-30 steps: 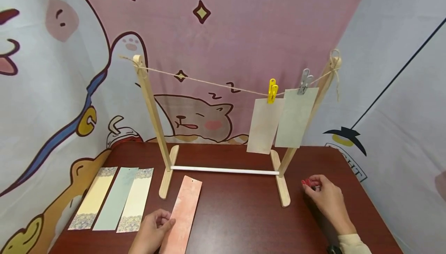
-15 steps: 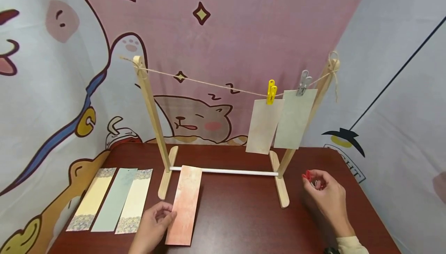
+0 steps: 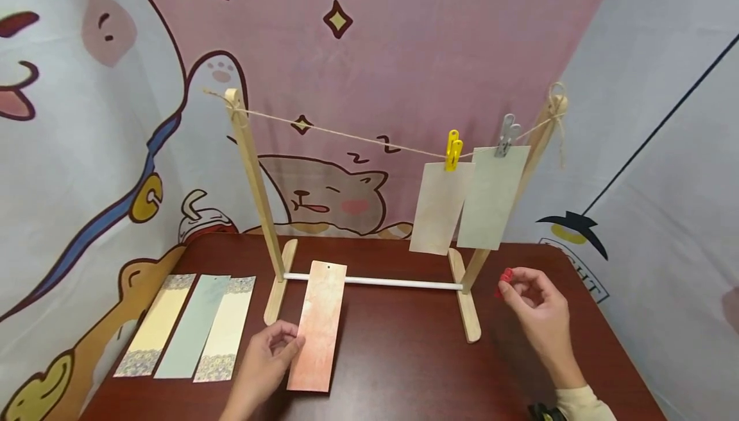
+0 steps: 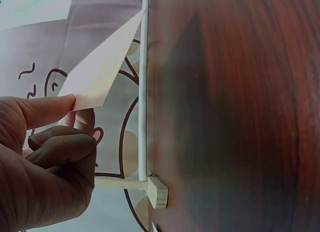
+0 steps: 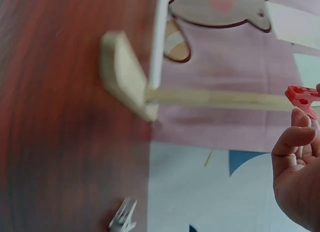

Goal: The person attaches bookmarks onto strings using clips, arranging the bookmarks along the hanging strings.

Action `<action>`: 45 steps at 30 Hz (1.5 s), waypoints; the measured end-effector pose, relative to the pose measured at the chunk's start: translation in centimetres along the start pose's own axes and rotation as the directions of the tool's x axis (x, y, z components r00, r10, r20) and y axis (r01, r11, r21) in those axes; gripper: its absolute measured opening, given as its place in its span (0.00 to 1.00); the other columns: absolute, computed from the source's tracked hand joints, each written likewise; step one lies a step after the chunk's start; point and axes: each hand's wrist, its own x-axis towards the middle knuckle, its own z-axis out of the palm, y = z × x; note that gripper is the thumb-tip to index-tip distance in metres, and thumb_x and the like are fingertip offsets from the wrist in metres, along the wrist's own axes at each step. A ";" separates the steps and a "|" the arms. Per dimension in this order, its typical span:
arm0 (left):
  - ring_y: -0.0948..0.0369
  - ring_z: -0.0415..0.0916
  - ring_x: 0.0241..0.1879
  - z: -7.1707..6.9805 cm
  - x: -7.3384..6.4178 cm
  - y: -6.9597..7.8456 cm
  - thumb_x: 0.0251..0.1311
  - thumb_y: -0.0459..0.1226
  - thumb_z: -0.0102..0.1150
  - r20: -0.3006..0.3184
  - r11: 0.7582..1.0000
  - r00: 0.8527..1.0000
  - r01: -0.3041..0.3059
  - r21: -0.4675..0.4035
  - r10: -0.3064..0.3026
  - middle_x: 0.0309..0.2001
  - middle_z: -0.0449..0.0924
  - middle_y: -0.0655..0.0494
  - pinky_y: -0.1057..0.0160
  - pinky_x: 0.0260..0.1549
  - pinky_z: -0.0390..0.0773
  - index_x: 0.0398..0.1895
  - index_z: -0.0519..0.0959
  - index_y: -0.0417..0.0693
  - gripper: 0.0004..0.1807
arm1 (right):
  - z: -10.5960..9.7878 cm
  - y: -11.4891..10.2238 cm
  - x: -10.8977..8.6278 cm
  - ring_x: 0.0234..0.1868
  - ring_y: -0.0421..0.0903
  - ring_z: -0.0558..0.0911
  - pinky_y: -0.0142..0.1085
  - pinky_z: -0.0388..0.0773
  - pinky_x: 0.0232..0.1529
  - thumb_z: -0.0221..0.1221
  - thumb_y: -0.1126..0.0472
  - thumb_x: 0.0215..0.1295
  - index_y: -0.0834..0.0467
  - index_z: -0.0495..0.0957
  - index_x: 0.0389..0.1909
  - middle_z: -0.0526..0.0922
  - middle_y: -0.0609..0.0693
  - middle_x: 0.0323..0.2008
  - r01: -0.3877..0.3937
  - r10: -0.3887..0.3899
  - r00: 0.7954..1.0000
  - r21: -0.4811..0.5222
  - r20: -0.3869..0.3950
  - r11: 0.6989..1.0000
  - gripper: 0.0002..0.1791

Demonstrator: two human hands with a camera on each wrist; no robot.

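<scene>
My left hand point(image 3: 268, 357) pinches a salmon-orange bookmark point(image 3: 319, 328) by its left edge, between thumb and fingers. The bookmark stands tilted above the table, its punched hole at the top. In the left wrist view the same bookmark point(image 4: 102, 67) juts out from the fingertips. My right hand point(image 3: 543, 318) pinches a red clothespin point(image 3: 505, 276) right of the wooden rack, clear of the table. Thumb and fingers partly cover the clothespin point(image 5: 301, 96) in the right wrist view. On the rack's twine point(image 3: 346, 135), a yellow clothespin point(image 3: 453, 151) and a grey clothespin point(image 3: 508, 135) each hold a pale card.
Three bookmarks, one yellow point(image 3: 156, 325), one grey-green point(image 3: 193, 325) and one cream point(image 3: 226, 325), lie on the table's left. The rack's post point(image 3: 254, 183) and white crossbar point(image 3: 392, 282) stand ahead of the hands. A silvery clip point(image 5: 122, 217) lies on the table.
My left hand has lifted the orange bookmark upward and tipped it more upright, moving slightly right. The right hand has risen from the table with the red clothespin, which has turned in the fingers.
</scene>
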 end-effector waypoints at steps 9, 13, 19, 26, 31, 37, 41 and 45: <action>0.63 0.76 0.27 0.5 0.0 0.3 0.67 0.24 0.71 -0.004 0.999 0.999 -0.051 -0.013 0.051 0.31 0.82 0.50 0.68 0.28 0.76 0.36 0.83 0.37 0.05 | 1.1 -3.1 0.7 0.25 0.43 0.75 0.32 0.67 0.20 0.69 0.71 0.73 0.67 0.82 0.54 0.88 0.54 0.36 -0.023 0.023 1.000 0.130 0.001 0.991 0.12; 0.62 0.77 0.28 1.0 0.3 0.9 0.67 0.24 0.71 0.007 0.997 0.998 -0.068 -0.045 0.069 0.31 0.82 0.50 0.67 0.30 0.76 0.36 0.83 0.37 0.05 | 1.8 -3.9 1.1 0.27 0.43 0.78 0.28 0.70 0.22 0.69 0.73 0.72 0.69 0.83 0.53 0.88 0.54 0.36 -0.009 0.010 1.000 0.173 -0.006 0.985 0.12; 0.60 0.78 0.29 1.9 0.9 2.1 0.68 0.24 0.70 0.021 0.993 0.998 -0.058 -0.099 0.060 0.32 0.83 0.48 0.67 0.31 0.77 0.38 0.84 0.35 0.03 | 2.8 -5.1 1.8 0.31 0.43 0.83 0.26 0.76 0.28 0.68 0.78 0.68 0.73 0.83 0.55 0.88 0.53 0.39 0.048 -0.052 0.999 0.241 0.009 0.969 0.15; 0.60 0.80 0.31 2.5 1.3 2.9 0.67 0.25 0.72 0.024 0.987 0.997 -0.075 -0.143 0.079 0.33 0.84 0.47 0.67 0.34 0.78 0.39 0.84 0.34 0.04 | 3.4 -6.8 2.2 0.33 0.43 0.81 0.25 0.77 0.33 0.69 0.77 0.68 0.72 0.84 0.55 0.87 0.53 0.38 0.113 -0.122 0.992 0.216 0.028 0.970 0.15; 0.62 0.78 0.29 2.8 1.7 3.3 0.67 0.25 0.72 0.007 0.986 0.994 -0.108 -0.126 0.110 0.32 0.84 0.48 0.68 0.31 0.76 0.39 0.85 0.33 0.03 | 3.8 -8.1 2.4 0.25 0.41 0.71 0.29 0.63 0.23 0.70 0.78 0.65 0.72 0.85 0.52 0.78 0.52 0.28 0.177 -0.186 0.982 0.174 0.033 0.969 0.15; 0.64 0.77 0.29 3.0 2.0 4.0 0.66 0.24 0.73 -0.045 0.984 0.991 -0.132 -0.122 0.128 0.34 0.86 0.47 0.69 0.27 0.74 0.37 0.86 0.34 0.03 | 4.2 -9.5 2.7 0.21 0.42 0.65 0.34 0.57 0.20 0.73 0.77 0.64 0.67 0.88 0.52 0.70 0.50 0.24 0.239 -0.243 0.970 0.104 0.024 0.965 0.16; 0.64 0.76 0.28 3.3 2.1 4.4 0.65 0.25 0.74 -0.048 0.982 0.989 -0.145 -0.118 0.140 0.34 0.86 0.48 0.70 0.26 0.72 0.36 0.87 0.37 0.04 | 4.9 -10.3 3.0 0.21 0.42 0.63 0.34 0.55 0.20 0.72 0.78 0.64 0.69 0.88 0.52 0.68 0.50 0.25 0.229 -0.237 0.971 0.170 0.025 0.958 0.16; 0.63 0.79 0.30 3.9 2.6 4.7 0.64 0.24 0.74 -0.029 0.971 0.982 -0.188 -0.150 0.186 0.34 0.86 0.47 0.69 0.28 0.75 0.36 0.87 0.38 0.04 | 5.4 -11.2 3.2 0.21 0.42 0.63 0.34 0.54 0.20 0.71 0.79 0.64 0.70 0.88 0.52 0.69 0.50 0.26 0.233 -0.244 0.970 0.235 0.018 0.944 0.15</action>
